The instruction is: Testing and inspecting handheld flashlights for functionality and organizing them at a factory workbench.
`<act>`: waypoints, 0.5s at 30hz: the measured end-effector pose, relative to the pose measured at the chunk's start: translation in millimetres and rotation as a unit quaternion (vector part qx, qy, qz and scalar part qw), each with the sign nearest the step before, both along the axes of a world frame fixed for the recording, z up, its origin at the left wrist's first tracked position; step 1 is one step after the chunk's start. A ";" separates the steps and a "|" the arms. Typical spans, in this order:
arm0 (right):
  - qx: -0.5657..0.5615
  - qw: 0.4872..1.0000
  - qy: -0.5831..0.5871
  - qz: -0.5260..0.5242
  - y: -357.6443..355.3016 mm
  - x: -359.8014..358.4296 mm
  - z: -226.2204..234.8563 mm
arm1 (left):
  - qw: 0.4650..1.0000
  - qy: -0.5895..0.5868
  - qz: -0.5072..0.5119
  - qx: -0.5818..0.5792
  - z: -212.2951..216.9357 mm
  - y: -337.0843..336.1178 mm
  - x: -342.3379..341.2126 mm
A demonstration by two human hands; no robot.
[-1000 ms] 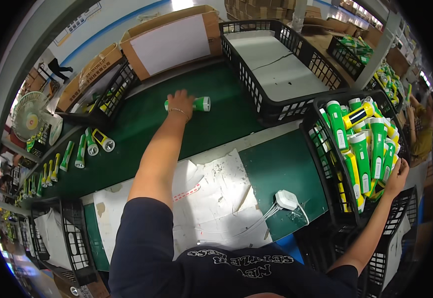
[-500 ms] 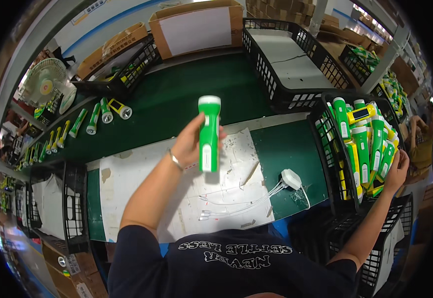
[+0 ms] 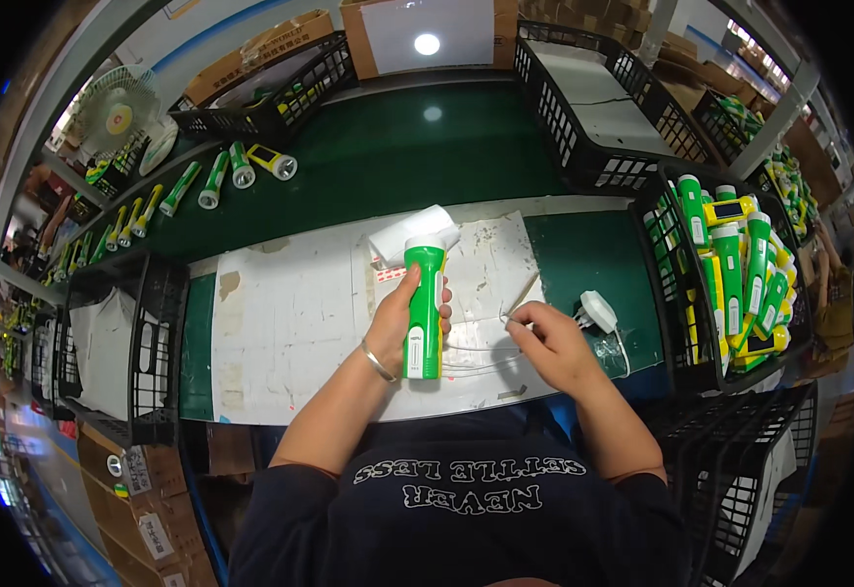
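My left hand [image 3: 393, 323] is wrapped around a green and white flashlight [image 3: 428, 318], its head pointing away from me. It appears lit: a bright round spot falls on the white sheet [image 3: 412, 34] at the back. To its right, my right hand [image 3: 559, 352] pinches a thin white cable, whose tip shows at the fingertips. More white cables [image 3: 481, 368] run beneath that hand to a white plug-in charger [image 3: 598, 311]. Behind the flashlight head lies a white roll-like thing [image 3: 432, 227], partly hidden, on the white paper-covered work surface [image 3: 285, 333].
At right stands a black crate [image 3: 689, 367] heaped with green and yellow flashlights. Another black crate [image 3: 569, 147] sits at the back right, and one [image 3: 135, 391] at the left. Several flashlights [image 3: 213, 181] lie in a row along the far left edge, near a fan [image 3: 118, 117].
My right hand has left the flashlight crate and come to the cables. The flashlight in my left hand has moved lower and closer to me, and a light spot has appeared on the back sheet.
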State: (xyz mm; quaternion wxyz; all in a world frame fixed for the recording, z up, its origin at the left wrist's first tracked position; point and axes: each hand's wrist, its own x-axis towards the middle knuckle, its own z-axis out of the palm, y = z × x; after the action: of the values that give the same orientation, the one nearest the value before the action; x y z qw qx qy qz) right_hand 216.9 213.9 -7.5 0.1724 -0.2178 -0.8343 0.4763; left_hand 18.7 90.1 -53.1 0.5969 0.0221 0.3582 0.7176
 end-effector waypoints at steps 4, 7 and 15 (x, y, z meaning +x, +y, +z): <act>0.154 0.985 0.065 0.050 -22.1 -22.0 -5.9 | 0.998 0.052 -0.017 0.011 0.4 -7.0 -0.7; 0.284 0.957 0.055 0.040 -32.3 -28.1 -9.2 | 0.991 0.131 -0.017 -0.006 -0.5 -11.8 4.0; 0.449 0.885 0.075 0.102 -47.6 -49.0 -10.6 | 0.952 0.301 0.054 0.017 4.5 -15.3 22.8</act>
State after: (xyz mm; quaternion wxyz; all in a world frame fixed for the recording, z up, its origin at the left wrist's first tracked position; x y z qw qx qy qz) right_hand 168.0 166.3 -18.2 0.2638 0.0054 -0.9612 0.0806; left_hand 41.5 74.8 -48.6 0.4212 0.2279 0.5102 0.7144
